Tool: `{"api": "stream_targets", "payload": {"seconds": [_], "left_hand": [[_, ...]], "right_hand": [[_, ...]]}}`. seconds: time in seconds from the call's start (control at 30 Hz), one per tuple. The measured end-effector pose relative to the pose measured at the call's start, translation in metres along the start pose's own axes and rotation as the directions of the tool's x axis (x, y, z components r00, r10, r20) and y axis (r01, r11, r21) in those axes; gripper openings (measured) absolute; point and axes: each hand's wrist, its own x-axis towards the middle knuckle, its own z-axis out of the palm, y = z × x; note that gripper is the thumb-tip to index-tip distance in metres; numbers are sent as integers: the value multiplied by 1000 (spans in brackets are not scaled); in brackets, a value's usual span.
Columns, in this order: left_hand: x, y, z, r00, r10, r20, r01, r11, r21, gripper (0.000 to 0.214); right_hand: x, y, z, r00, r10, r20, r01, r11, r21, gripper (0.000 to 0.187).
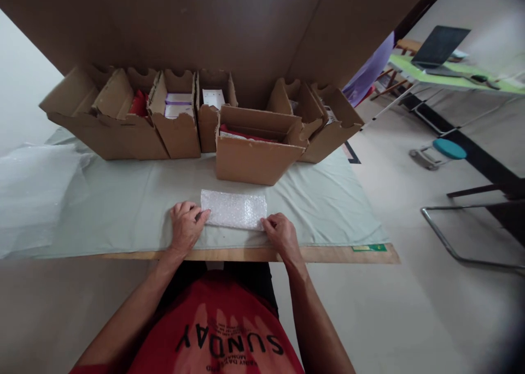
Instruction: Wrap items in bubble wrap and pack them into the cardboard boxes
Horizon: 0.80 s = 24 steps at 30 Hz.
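A flat rectangle of bubble wrap (233, 209) lies on the cloth-covered table in front of me. At its left end, my left hand (186, 223) pinches the near corner between thumb and curled fingers. My right hand (281, 233) grips the near right corner in the same way. Whether anything lies inside the bubble wrap I cannot tell. Just beyond it stands a cardboard box (250, 161) with something red and clear plastic inside.
Several open cardboard bins (174, 136) line the back against a tall brown panel (184, 29); some hold white boxes (213, 97) or a red item (138, 104). Clear plastic sheeting (36, 193) covers the table's left end. Right, a green table (438, 79) bears a laptop (441, 48).
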Motion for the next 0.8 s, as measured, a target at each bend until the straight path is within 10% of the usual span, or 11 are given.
{"api": "stream_targets", "payload": {"seconds": [0.63, 0.8], "left_hand": [[7, 11, -4, 999, -17, -37, 21, 993, 120, 32], [0, 15, -28, 969, 245, -9, -245, 969, -6, 38]], "right_hand": [[-12, 9, 5, 993, -45, -108, 54, 995, 84, 21], [-24, 12, -8, 987, -140, -85, 148, 984, 102, 27]]}}
